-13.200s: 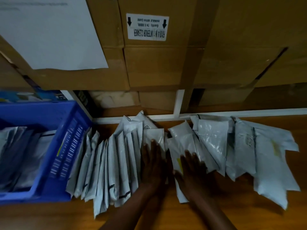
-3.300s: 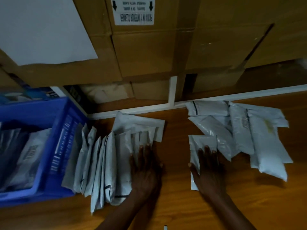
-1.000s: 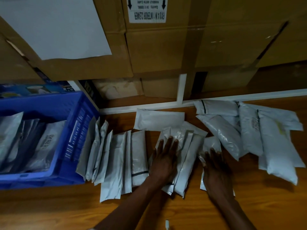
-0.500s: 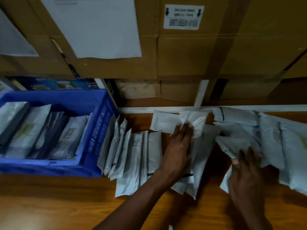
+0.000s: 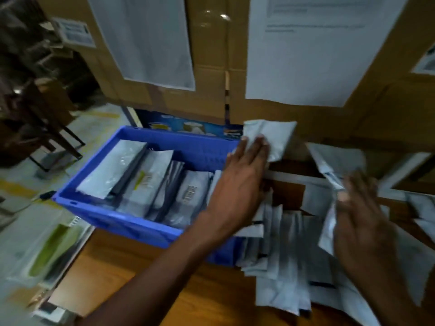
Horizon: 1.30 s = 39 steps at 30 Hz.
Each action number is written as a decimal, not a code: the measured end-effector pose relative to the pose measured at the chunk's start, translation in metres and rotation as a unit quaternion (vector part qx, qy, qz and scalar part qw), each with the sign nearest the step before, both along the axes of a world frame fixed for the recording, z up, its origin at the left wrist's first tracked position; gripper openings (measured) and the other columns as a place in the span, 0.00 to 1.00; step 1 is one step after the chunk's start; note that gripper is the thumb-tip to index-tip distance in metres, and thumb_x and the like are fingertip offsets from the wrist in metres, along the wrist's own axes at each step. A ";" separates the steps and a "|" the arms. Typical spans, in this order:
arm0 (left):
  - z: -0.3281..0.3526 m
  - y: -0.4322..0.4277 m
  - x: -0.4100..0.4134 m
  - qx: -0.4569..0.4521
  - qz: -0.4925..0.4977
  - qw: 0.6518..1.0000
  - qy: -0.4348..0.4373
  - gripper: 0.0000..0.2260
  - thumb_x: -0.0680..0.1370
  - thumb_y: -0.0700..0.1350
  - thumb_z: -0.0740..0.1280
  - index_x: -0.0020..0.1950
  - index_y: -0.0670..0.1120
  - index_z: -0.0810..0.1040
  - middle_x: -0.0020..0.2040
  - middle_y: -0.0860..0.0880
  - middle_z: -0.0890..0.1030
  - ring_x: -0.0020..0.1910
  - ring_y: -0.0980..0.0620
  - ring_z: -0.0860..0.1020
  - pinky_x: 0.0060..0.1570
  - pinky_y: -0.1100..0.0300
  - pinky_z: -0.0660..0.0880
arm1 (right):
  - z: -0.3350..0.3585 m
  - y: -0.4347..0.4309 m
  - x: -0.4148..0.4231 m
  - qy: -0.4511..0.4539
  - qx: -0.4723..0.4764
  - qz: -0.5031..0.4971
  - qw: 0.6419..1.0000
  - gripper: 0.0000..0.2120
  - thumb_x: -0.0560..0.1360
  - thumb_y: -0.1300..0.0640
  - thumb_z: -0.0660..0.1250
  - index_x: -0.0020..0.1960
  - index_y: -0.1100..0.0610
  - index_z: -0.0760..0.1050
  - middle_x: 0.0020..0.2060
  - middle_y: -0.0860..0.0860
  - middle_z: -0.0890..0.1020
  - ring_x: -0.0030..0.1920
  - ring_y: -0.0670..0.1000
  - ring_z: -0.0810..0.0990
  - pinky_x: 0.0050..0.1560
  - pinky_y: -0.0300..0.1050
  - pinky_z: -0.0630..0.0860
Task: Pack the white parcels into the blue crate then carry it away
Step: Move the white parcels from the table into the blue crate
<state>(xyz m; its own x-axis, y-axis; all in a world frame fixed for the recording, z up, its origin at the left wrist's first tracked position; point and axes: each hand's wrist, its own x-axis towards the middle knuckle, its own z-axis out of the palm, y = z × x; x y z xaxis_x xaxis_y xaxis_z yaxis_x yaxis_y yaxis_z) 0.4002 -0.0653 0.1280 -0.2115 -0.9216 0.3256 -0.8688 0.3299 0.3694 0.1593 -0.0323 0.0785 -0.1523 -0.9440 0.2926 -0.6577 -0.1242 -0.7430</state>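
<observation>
- Left grip [image 5: 244, 177] holds one parcel [image 5: 275, 137] by its near end, lifted over the far right corner of the crate [image 5: 127, 222]. Its fingers lie flat on the parcel's face, and the thumb is probably pinching from beneath, out of sight.
- Right grip [image 5: 362, 222] is smeared by motion beside a second parcel [image 5: 334, 161]. I cannot tell whether it holds that one or only touches it.
- Elsewhere, a stack [image 5: 150, 182] leans on edge inside the crate and fills most of its width. A row [image 5: 282, 243] lies on the desk [image 5: 188, 300] just beside the crate's right wall.
- Handling, as I judge it: these are thin plastic bags, light, limp and slick. One will sag if taken by a corner. Better to pinch across a short end, or clamp several together across the middle, then slide them in edge-on.
- The crate is stiff plastic and, once full, heavy enough to want both grips on opposite short rims. No handle holes show from here.
- Hidden or unclear:
  - The left forearm [image 5: 164, 267] and the row cover the crate's near right corner.
  - Further parcels [image 5: 421, 208] run off the right edge.
  - What the bags contain cannot be known.
  - The sheets [image 5: 150, 38] on the boxes [image 5: 209, 102] are unreadable.
</observation>
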 end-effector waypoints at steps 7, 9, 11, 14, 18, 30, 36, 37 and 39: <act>-0.030 -0.047 0.149 0.036 0.078 0.995 -0.054 0.31 0.78 0.33 0.59 0.81 0.45 0.57 0.82 0.49 0.53 0.81 0.45 0.49 0.76 0.42 0.53 | 0.015 -0.050 0.195 0.029 0.003 0.082 0.996 0.28 0.83 0.46 0.47 0.78 0.59 0.63 0.78 0.53 0.63 0.80 0.51 0.56 0.78 0.44 0.52; -0.052 -0.060 0.170 0.054 0.072 0.994 -0.060 0.31 0.78 0.32 0.58 0.81 0.44 0.56 0.82 0.47 0.53 0.80 0.44 0.50 0.77 0.45 0.53 | 0.004 -0.065 0.226 0.048 0.049 0.098 0.993 0.26 0.85 0.47 0.47 0.79 0.58 0.60 0.80 0.52 0.59 0.80 0.49 0.53 0.77 0.41 0.48; -0.074 -0.065 0.182 0.091 0.057 0.992 -0.069 0.30 0.79 0.33 0.58 0.81 0.42 0.55 0.81 0.44 0.53 0.80 0.42 0.51 0.78 0.47 0.52 | -0.015 -0.078 0.244 0.052 0.110 0.101 0.987 0.24 0.86 0.50 0.48 0.80 0.56 0.58 0.81 0.50 0.57 0.81 0.48 0.50 0.77 0.42 0.46; -0.108 -0.071 0.182 0.157 0.019 0.980 -0.123 0.28 0.80 0.39 0.55 0.80 0.38 0.54 0.81 0.39 0.52 0.80 0.38 0.52 0.78 0.48 0.49 | -0.041 -0.092 0.259 0.109 0.123 0.091 0.982 0.23 0.86 0.54 0.50 0.79 0.60 0.60 0.80 0.55 0.60 0.81 0.53 0.52 0.77 0.43 0.47; -0.144 -0.086 0.187 0.215 0.000 0.964 -0.157 0.33 0.73 0.45 0.46 0.78 0.36 0.58 0.79 0.36 0.59 0.78 0.37 0.56 0.76 0.44 0.55 | -0.063 -0.098 0.269 0.155 0.181 0.064 0.969 0.22 0.85 0.56 0.51 0.76 0.61 0.64 0.77 0.57 0.64 0.80 0.58 0.55 0.79 0.54 0.55; -0.183 -0.082 0.194 0.366 -0.007 0.909 -0.197 0.34 0.83 0.59 0.47 0.81 0.41 0.39 0.80 0.42 0.37 0.79 0.40 0.38 0.77 0.45 0.38 | -0.092 -0.088 0.270 0.258 0.455 0.174 0.834 0.39 0.84 0.47 0.54 0.80 0.59 0.32 0.78 0.54 0.28 0.79 0.60 0.33 0.79 0.59 0.44; -0.160 -0.076 0.199 0.229 -0.054 0.960 -0.151 0.27 0.83 0.50 0.53 0.69 0.27 0.67 0.67 0.28 0.72 0.65 0.27 0.73 0.60 0.36 0.74 | -0.065 -0.076 0.273 0.217 0.401 0.164 0.875 0.43 0.81 0.59 0.61 0.79 0.60 0.31 0.78 0.55 0.29 0.79 0.60 0.32 0.78 0.57 0.42; -0.161 -0.081 0.208 0.186 -0.056 0.969 -0.152 0.25 0.81 0.48 0.56 0.63 0.27 0.74 0.61 0.26 0.76 0.58 0.24 0.76 0.51 0.30 0.75 | -0.052 -0.072 0.276 0.200 0.375 0.172 0.889 0.41 0.81 0.61 0.60 0.80 0.60 0.32 0.79 0.54 0.30 0.79 0.59 0.32 0.78 0.56 0.42; -0.151 -0.083 0.199 0.186 -0.015 0.977 -0.101 0.22 0.79 0.42 0.64 0.68 0.28 0.72 0.69 0.27 0.70 0.67 0.24 0.69 0.62 0.27 0.67 | -0.028 -0.059 0.263 0.204 0.300 0.174 0.916 0.40 0.80 0.60 0.61 0.80 0.61 0.36 0.80 0.55 0.34 0.80 0.58 0.35 0.79 0.55 0.42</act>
<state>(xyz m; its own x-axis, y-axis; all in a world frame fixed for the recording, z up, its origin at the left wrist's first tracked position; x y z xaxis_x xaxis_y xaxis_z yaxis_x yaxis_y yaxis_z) 0.5991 -0.1486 -0.0232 -0.2647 -0.9608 -0.0822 -0.9287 0.2310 0.2901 0.4223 -0.0917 0.0505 0.1945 -0.9243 -0.3285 -0.8941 -0.0293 -0.4469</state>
